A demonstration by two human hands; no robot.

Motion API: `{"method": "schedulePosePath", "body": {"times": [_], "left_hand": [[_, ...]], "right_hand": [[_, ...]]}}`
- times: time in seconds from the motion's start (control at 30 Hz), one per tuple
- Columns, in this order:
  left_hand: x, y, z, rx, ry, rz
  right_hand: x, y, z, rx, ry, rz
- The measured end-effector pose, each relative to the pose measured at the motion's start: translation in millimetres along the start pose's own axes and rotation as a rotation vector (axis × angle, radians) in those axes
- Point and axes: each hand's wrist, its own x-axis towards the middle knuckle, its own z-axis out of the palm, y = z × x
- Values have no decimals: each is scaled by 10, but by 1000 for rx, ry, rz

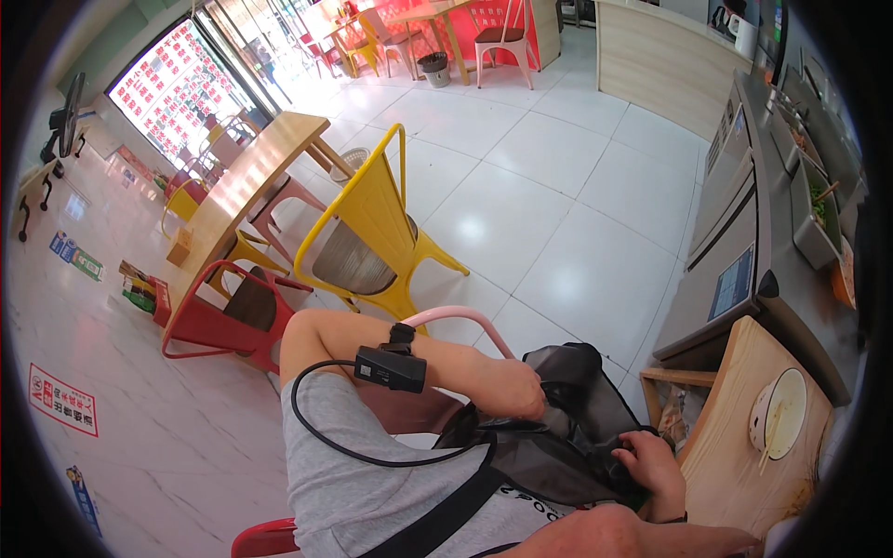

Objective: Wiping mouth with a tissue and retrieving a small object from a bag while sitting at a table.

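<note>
A dark, shiny fabric item (581, 400), perhaps a bag, lies bunched across my lap. My left hand (512, 391) reaches over from the left, its fingers curled into the folds near the top. At the right edge of the same fabric is my right hand (648, 462), thumb and fingers bent around its border. Whatever lies inside or under the folds is hidden. A black box-shaped device (391, 368) is strapped to my left forearm, with a cable looping down. Across my grey shirt (372, 465) runs a wide black strap (446, 511).
To my right, a wooden table (721, 442) holds a white bowl (779, 414) with chopsticks. Beyond it stands a metal counter unit (726, 251) with food trays. A yellow chair (372, 237), a red chair (233, 316) and a long wooden table (251, 186) stand at left.
</note>
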Motion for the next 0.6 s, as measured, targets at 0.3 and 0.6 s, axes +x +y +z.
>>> {"method": "schedulePosePath", "body": {"times": [0.3,0.6], "left_hand": [[-4,123,-214,-100,-134,-64],[64,118,-459,38,197,-115]], "right_hand": [[-1,90,41,17,53,0],[37,147,67,-14,74,-54]]}}
